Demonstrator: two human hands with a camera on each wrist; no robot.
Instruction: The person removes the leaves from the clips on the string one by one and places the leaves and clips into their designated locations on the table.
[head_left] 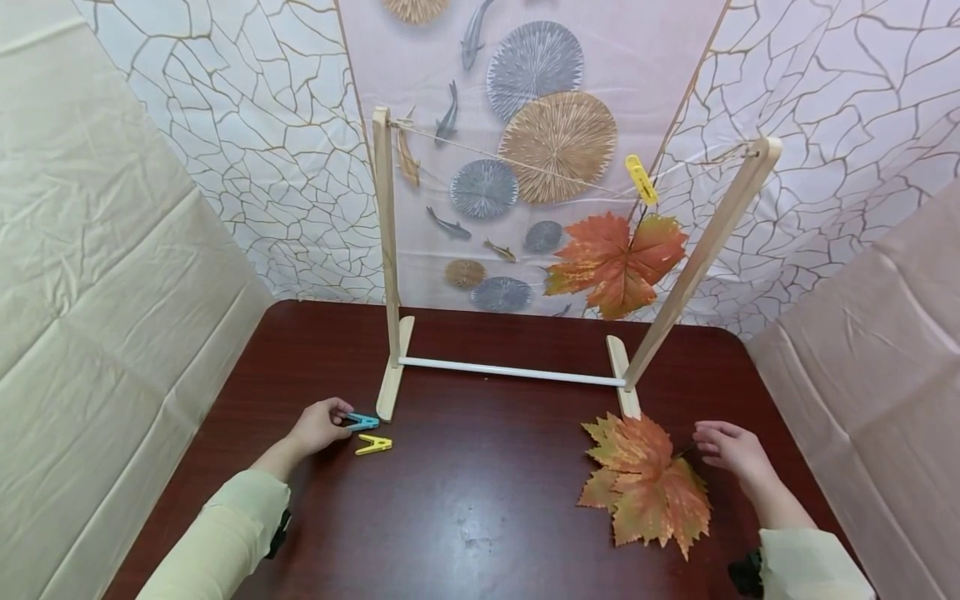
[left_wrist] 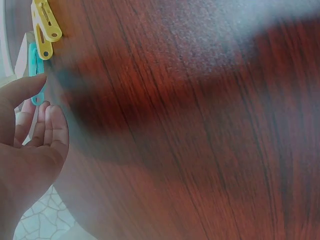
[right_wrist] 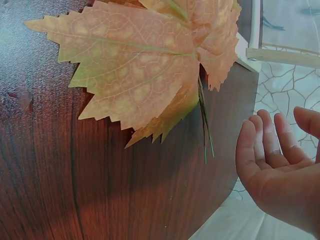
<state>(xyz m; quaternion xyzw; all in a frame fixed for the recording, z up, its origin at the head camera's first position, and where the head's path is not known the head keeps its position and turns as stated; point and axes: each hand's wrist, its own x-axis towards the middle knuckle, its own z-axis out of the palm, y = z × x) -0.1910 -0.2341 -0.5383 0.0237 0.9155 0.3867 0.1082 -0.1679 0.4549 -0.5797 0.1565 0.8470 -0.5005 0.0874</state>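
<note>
A blue clothespin [head_left: 363,422] at the table's left has its handle end between the thumb and fingers of my left hand [head_left: 319,425], which pinches it. Close beside it a yellow clothespin [head_left: 373,444] lies on the tabletop. On the right, orange-green artificial maple leaves [head_left: 648,483] lie with their thin stems [right_wrist: 204,120] pointing toward my right hand [head_left: 733,450]. That hand hovers by the stem ends with fingers loosely bent, a gap between it and the stems in the right wrist view. Another maple leaf [head_left: 618,262] hangs from the string under a yellow clothespin [head_left: 641,179].
A wooden stand holds the string between its left post [head_left: 387,242] and leaning right post [head_left: 701,262]. A white bar [head_left: 510,372] joins the feet low over the dark red table [head_left: 465,517]. Patterned cloth [head_left: 300,125] hangs behind, with beige panels [head_left: 112,292] at the sides.
</note>
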